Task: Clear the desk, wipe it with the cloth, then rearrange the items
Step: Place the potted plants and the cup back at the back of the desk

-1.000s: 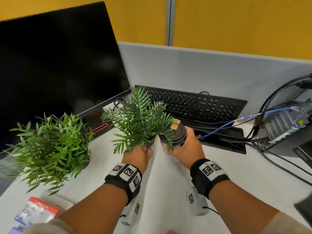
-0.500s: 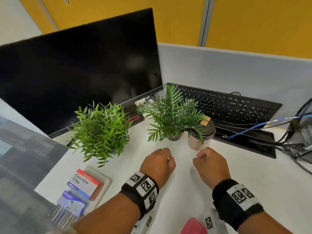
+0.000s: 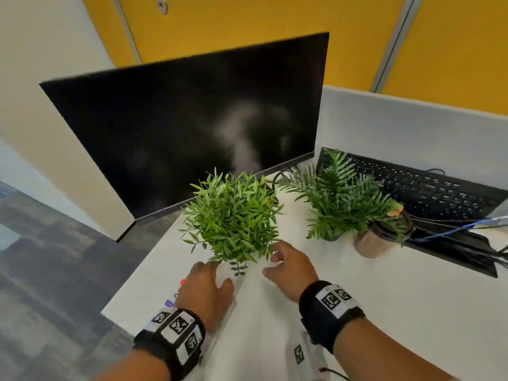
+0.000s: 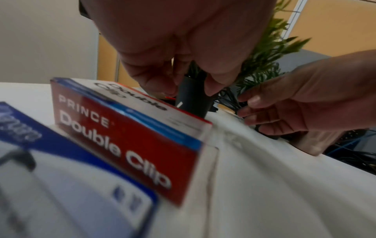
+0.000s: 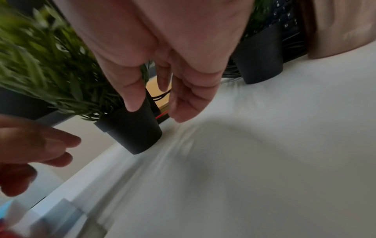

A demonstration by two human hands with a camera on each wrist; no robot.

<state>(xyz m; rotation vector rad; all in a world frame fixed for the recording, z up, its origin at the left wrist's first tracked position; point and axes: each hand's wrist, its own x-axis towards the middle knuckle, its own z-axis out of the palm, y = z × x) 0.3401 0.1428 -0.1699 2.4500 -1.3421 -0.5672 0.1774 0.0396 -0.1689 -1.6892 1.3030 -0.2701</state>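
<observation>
White tabletop point(image 3: 357, 312) fills the lower right of the head view, with a dark monitor point(image 3: 192, 127) across the upper middle. At centre stands a bushy potted plant point(image 3: 233, 215); the left hand point(image 3: 204, 290) lies just below-left of it and the right hand point(image 3: 291, 268) just below-right, both with fingers loosely spread and holding nothing. To the right stands a fern-like plant point(image 3: 341, 199) with a lidded paper cup point(image 3: 382, 237) just beside it, and a black keyboard point(image 3: 428, 185) at the right edge behind them.

From the left wrist, the left hand point(image 4: 183, 53) hangs from the top centre, its fingertips point(image 4: 211, 90) next to the plant's black pot point(image 4: 193, 101); whether they touch it I cannot tell. The right hand point(image 4: 305, 99) reaches in from the right edge, fingers relaxed. A red and blue box of double clips point(image 4: 130, 135) lies at left centre on the tabletop point(image 4: 284, 193).

From the right wrist, the right hand point(image 5: 162, 56) hangs from the top centre with straight fingers, one fingertip point(image 5: 134, 103) at the pot point(image 5: 134, 133) rim. The left hand point(image 5: 30, 153) shows at the left edge, fingers loose. A second black pot point(image 5: 258, 59) stands at the upper right.
</observation>
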